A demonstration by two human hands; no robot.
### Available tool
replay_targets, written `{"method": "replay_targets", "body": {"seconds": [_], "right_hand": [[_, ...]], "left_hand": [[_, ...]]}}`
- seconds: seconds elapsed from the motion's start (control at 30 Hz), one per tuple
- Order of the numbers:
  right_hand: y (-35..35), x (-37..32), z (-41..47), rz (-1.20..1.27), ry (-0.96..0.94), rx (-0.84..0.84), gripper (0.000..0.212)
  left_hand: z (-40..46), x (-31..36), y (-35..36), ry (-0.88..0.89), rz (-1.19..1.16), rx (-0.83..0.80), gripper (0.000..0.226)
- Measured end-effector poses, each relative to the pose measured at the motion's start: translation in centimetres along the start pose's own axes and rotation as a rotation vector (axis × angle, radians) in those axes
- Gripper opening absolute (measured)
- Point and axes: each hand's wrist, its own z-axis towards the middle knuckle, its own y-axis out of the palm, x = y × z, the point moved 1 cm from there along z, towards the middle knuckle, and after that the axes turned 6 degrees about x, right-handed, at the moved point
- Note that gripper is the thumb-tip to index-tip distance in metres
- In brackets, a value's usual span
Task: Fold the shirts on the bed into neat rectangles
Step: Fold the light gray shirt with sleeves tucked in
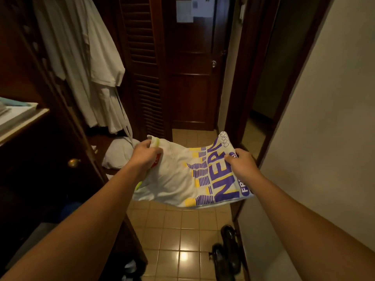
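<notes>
Shirt [182,175], one: white, with purple lettering, purple striped bars and yellow blocks on its right half, and a yellow-green trim at its left edge. Held in the air above the tiled floor [172,230], folded flat and sagging slightly in the middle, between the two hands; no bed is in view.

Left hand [145,156], one: arm reaching forward from the lower left, fingers curled round the shirt's left edge by the trimmed opening, knuckles up.

Right hand [241,164], one: arm reaching forward from the lower right, thumb on top of the printed part and fingers under it, pinching the shirt's right edge. The two hands are well apart, each clamped on its own side of the shirt.

White garments [87,57], at least two, hanging at upper left against dark wood.

Pale bundle [118,153], one, low beside the left hand.

Louvred door [144,67], one, and panelled door [192,78], one, both dark wood, straight ahead.

Dark shoes [227,254], two, on the floor near the right wall [324,138].

Brass knob [74,162], one, on the left cabinet.
</notes>
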Motion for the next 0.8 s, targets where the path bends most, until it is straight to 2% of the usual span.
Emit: {"method": "replay_targets", "body": {"seconds": [0.27, 0.4, 0.57, 0.7, 0.8], "right_hand": [[3.2, -3.0, 13.7, -0.013, 0.052, -0.142, 0.033], [6.0, -5.2, 18.7, -0.006, -0.005, -0.184, 0.029], [10.2, -8.1, 25.6, -0.002, -0.058, -0.269, 0.023], [14.8, -10.7, 31.8, -0.047, -0.091, -0.321, 0.021], [18.9, -13.1, 36.1, -0.073, -0.097, -0.358, 0.026]], "left_hand": [[10.6, 0.2, 4.9, -0.025, 0.117, 0.161, 0.017], [16.5, -0.3, 5.5, -0.063, 0.183, 0.24, 0.045], [23.9, -0.1, 5.7, -0.085, 0.202, 0.304, 0.053], [31.1, -0.6, 5.2, -0.1, 0.158, 0.321, 0.045], [35.6, -0.2, 4.1, -0.138, 0.091, 0.34, 0.024]]}}
